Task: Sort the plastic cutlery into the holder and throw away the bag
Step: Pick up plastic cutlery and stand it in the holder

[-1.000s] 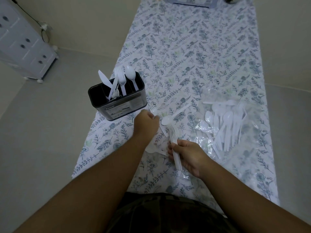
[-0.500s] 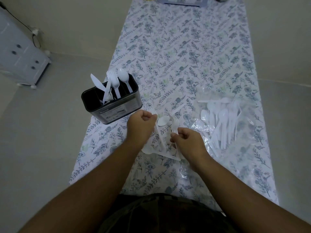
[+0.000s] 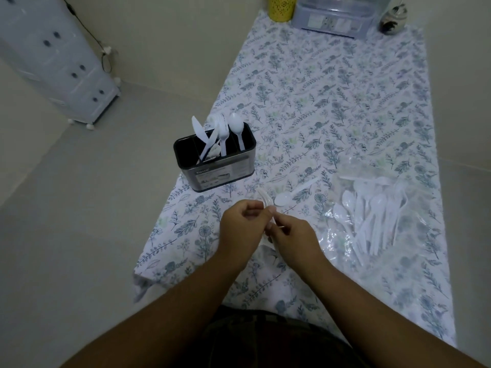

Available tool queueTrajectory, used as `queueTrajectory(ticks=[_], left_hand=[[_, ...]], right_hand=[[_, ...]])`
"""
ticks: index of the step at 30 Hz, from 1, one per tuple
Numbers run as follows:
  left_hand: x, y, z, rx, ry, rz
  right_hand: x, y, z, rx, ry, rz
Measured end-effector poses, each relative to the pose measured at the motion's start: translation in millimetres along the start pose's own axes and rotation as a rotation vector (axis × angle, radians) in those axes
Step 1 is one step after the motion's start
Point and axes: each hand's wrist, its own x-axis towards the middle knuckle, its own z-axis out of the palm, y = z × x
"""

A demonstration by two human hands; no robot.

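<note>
White plastic cutlery is split three ways right now. A few pieces, a knife, some forks and a spoon, already stand in the black holder (image 3: 214,158) left of centre, so the sorting has begun but looks far from finished. Your left hand (image 3: 240,229) and right hand (image 3: 293,237) are pressed close together just below the middle of the frame, both pinched on a small bundle of forks (image 3: 264,201) whose tines stick up between your fingers; how many pieces you hold cannot be told. One loose spoon (image 3: 288,196) lies on the flowered tablecloth (image 3: 332,102) just above your hands. Most of the pile (image 3: 372,221) waits at the right of the frame, resting on the clear bag (image 3: 337,235), which lies flat on the cloth and is not yet thrown away. You have the bundle, the loose spoon, the pile and the bag left to deal with. A label on the holder's front carries a word that seems to begin "Ka"; the rest is too small to read.
</note>
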Motion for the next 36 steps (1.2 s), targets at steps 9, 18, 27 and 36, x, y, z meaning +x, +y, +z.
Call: queueTrajectory(ticks=[9, 18, 27, 36], left_hand=[[1.1, -3.9, -17.4, 0.059, -0.021, 0.037], [-7.8, -0.8, -37.9, 0.048, -0.114, 0.062], [5.3, 12.0, -59.2, 0.154, -0.047, 0.251], [64.0, 130.9, -84.3, 0.109, -0.087, 0.502]], right_hand=[[-6.7, -10.9, 0.9, 0.284, -0.057, 0.121], [-6.9, -16.4, -0.8, 0.487, -0.128, 0.139], [10.1, -40.0, 4.6, 0.357, -0.137, -0.037], [73.5, -143.3, -29.1, 0.233, 0.075, -0.366]])
